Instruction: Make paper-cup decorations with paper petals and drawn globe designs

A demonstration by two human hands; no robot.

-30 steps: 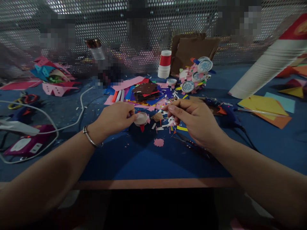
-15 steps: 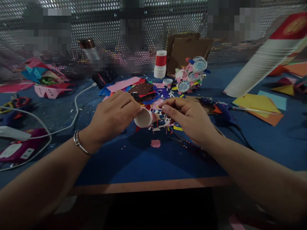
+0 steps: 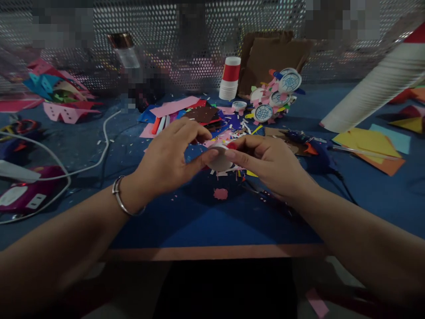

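Between my two hands, above the blue table, is a small white paper cup (image 3: 220, 163) with its mouth turned toward me. My left hand (image 3: 166, 155) has its thumb on the cup's left rim, its index finger raised and bent behind. My right hand (image 3: 270, 164) pinches the right side of the rim, where a small red piece (image 3: 232, 145) shows at the fingertips. Most of the cup's outer side is hidden. Below it lies a scalloped pink paper piece (image 3: 220, 193). Scissors (image 3: 260, 191) lie partly under my right hand.
Paper scraps (image 3: 244, 128) and coloured sheets (image 3: 175, 106) lie behind my hands. A decorated cup assembly (image 3: 274, 97) and a short cup stack (image 3: 229, 79) stand farther back. At right are a blue glue gun (image 3: 318, 157) and a long leaning cup stack (image 3: 372, 84). A white cable (image 3: 105, 141) runs left.
The cup has turned and shifted right in view, and my right hand has come onto its rim. My left hand's grip has changed from the top edge to the thumb at its left side.
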